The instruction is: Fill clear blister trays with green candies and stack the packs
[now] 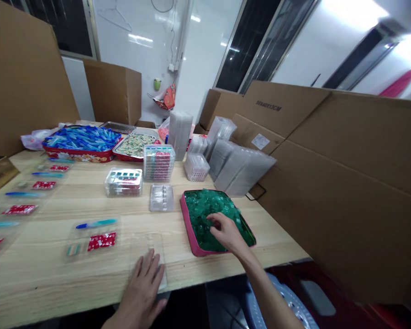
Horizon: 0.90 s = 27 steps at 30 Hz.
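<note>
My left hand (145, 278) lies flat, fingers stretched out, on a clear plastic tray (157, 242) near the table's front edge. My right hand (226, 230) reaches over a pink-rimmed tin (188, 224) heaped with small green translucent pieces (205, 205). Its thumb and index finger are curved with a gap between them, and no piece shows in that gap. Left of my left hand, a filled clear tray holds a blue pen-like stick (96, 223), a red patterned packet (102, 241) and small green-and-white pieces (73, 249).
Similar filled trays run along the left, with red packets (19, 209). Behind stand a tin of blue sticks (82, 138), a tray of small pale pieces (137, 145), stacked filled boxes (159, 164) and empty clear trays (239, 169). A large cardboard box (345, 183) borders the right.
</note>
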Tool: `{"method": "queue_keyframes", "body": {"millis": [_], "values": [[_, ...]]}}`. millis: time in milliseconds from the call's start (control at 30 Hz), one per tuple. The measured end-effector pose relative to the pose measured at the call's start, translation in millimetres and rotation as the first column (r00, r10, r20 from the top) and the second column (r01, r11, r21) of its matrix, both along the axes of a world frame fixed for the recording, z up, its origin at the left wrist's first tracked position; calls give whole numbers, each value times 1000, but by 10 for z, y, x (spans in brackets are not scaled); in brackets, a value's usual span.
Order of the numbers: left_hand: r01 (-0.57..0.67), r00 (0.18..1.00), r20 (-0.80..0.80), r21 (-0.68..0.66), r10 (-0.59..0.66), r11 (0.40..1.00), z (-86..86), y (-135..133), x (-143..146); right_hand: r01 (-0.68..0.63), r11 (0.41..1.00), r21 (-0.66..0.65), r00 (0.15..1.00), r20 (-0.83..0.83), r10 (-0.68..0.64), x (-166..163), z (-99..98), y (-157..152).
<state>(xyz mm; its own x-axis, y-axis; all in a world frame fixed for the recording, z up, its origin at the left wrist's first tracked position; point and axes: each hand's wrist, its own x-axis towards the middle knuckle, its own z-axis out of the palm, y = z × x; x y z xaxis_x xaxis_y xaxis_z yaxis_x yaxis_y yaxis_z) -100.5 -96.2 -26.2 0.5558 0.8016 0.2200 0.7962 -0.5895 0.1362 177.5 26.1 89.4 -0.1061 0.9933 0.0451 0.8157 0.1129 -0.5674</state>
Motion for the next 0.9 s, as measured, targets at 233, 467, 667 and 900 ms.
{"method": "queue_keyframes", "body": {"millis": [233,467,667,900], "values": [[-17,1000,1,-246,18,969,159,-4,55,-338,876,-344,339,-913,-228,-613,-66,-214],[-8,996,85,-334,38,943,282,-9,35,-322,881,-348,439,-879,-187,-1095,-453,-165],[-12,991,123,-314,53,949,330,-28,48,-249,967,-60,828,-531,181,-1243,-735,6],[-12,993,108,-252,41,968,244,-22,59,-367,930,-33,930,12,368,-1463,-547,25]]}}
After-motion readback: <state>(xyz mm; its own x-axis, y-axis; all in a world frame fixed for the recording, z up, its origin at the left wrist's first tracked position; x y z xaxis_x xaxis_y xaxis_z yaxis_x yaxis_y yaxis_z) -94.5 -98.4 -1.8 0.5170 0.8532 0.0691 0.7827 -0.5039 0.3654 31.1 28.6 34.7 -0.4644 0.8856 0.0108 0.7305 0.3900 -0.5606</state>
